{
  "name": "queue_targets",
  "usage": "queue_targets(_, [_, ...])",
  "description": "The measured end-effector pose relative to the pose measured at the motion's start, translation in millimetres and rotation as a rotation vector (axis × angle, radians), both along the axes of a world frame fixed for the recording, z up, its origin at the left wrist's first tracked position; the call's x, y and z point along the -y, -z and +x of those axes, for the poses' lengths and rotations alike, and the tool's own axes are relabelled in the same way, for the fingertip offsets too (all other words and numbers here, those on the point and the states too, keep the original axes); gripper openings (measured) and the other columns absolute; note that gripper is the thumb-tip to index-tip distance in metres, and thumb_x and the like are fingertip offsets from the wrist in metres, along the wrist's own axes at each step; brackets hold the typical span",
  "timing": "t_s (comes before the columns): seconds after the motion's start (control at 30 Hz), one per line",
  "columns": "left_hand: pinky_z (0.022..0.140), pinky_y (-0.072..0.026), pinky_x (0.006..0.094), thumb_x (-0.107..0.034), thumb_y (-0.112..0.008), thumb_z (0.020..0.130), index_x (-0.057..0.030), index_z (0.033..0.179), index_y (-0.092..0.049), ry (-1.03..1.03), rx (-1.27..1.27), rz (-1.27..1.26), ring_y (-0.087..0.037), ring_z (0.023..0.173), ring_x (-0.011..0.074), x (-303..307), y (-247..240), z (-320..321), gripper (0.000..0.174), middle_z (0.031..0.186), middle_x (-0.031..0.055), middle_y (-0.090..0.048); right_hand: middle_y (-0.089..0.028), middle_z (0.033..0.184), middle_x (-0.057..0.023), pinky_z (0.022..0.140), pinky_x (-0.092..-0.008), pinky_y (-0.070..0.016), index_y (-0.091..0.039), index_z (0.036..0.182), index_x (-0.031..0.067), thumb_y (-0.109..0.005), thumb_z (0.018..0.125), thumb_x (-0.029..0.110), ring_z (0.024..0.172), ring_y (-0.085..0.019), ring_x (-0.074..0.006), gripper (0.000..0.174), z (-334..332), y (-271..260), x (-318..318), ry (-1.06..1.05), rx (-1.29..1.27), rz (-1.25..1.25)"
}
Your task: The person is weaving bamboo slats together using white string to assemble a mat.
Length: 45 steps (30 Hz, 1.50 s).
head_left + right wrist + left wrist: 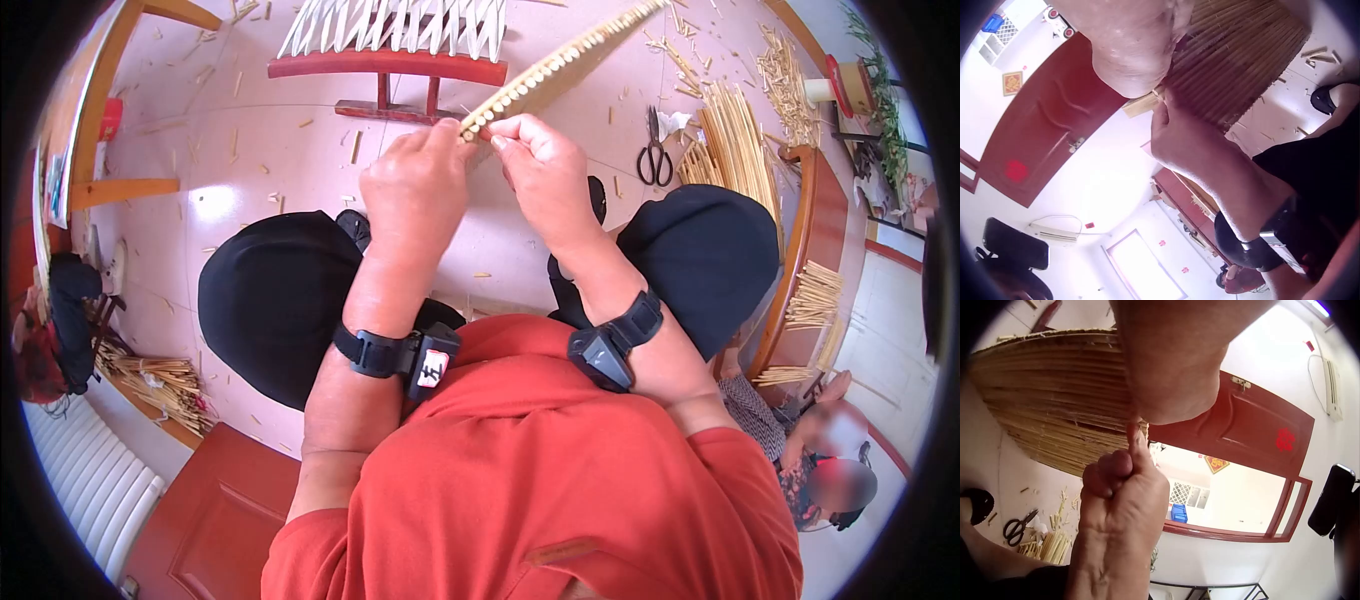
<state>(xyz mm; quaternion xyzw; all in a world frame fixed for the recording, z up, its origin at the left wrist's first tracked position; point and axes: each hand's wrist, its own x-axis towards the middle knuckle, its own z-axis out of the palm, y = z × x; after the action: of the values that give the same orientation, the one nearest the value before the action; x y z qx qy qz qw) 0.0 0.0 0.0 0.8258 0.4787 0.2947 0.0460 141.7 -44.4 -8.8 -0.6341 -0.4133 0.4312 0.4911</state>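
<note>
A mat of tan stalks (570, 70) laid side by side stands tilted on edge, its cut stalk ends showing as a row of pale dots. Its broad face of stalks (1054, 400) fills the upper left of the left wrist view. My left hand (415, 185) grips the near end of the mat, fingers curled over it. Close beside it, my right hand (548, 178) pinches the mat's near end between thumb and index finger, the other fingers curled. In the right wrist view, a small pale stalk end (1157, 94) shows between the two hands.
Ahead stands a red wooden frame (390, 68) strung with white strips. Black scissors (655, 160) lie on the tiled floor to the right, near a stalk bundle (735, 140). Stalk scraps litter the floor. More stalks (160, 385) lie at left; another person (840, 480) is at lower right.
</note>
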Motion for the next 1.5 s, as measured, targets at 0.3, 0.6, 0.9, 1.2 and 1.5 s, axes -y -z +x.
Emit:
queue_targets(0.3, [0.059,-0.0509,0.0395,-0.018,-0.072,0.077,-0.0084,0.092,-0.066,0.028,-0.018,-0.11,-0.065,0.07,0.0281,22.9,-11.5,2.0,0.02,0.077,0.008,-0.067,-0.061,0.067,-0.0089,0.056,-0.0284,-0.0446,-0.061,0.087,-0.0021,-0.059,0.088,0.006,0.059,-0.055,-0.0111,0.009,0.5,-9.1,15.1,0.025,0.121,0.028])
queue_targets(0.6, [0.079,-0.052,0.0384,-0.005,-0.071,0.073,-0.003,0.107,-0.064,0.343,-0.113,-0.408,-0.062,0.091,0.0309,62.1,-20.5,-25.7,0.035,0.099,0.0116,-0.065,-0.058,0.062,-0.0042,0.041,-0.0207,-0.0402,-0.063,0.093,0.0012,-0.059,0.093,0.015,0.046,-0.05,-0.0077,0.015,-0.9,12.3,87.9,-0.053,-0.583,-0.326])
queue_targets(0.9, [0.086,-0.0487,0.0384,0.001,-0.074,0.065,-0.0082,0.123,-0.061,0.629,-0.03,-0.723,-0.055,0.099,0.0314,68.2,-6.6,-56.8,0.061,0.117,0.0112,-0.058,-0.06,0.066,-0.0056,0.04,-0.0189,-0.0366,-0.065,0.097,0.0004,-0.061,0.093,0.014,0.049,-0.051,-0.0069,0.015,11.1,46.7,125.3,-0.14,-0.932,-0.624])
queue_targets(1.2, [0.087,-0.0476,0.0386,0.001,-0.074,0.064,-0.0082,0.121,-0.063,0.678,-0.018,-0.787,-0.054,0.1,0.0305,57.7,-2.1,-59.3,0.059,0.117,0.0101,-0.058,-0.061,0.063,-0.0044,0.042,-0.0162,-0.0418,-0.066,0.097,0.0024,-0.062,0.092,0.014,0.047,-0.053,-0.0055,0.013,13.5,49.4,118.8,-0.225,-0.946,-0.676])
queue_targets(1.5, [0.08,-0.05,0.0391,-0.004,-0.07,0.072,-0.008,0.115,-0.063,0.518,-0.129,-0.473,-0.06,0.089,0.0293,47.8,-20.2,-25.2,0.044,0.105,0.0091,-0.063,-0.064,0.075,-0.0046,0.048,-0.0197,-0.0424,-0.064,0.09,0.0034,-0.058,0.094,0.023,0.059,-0.056,-0.0073,0.021,14.2,24.6,82.8,-0.174,-0.782,-0.455])
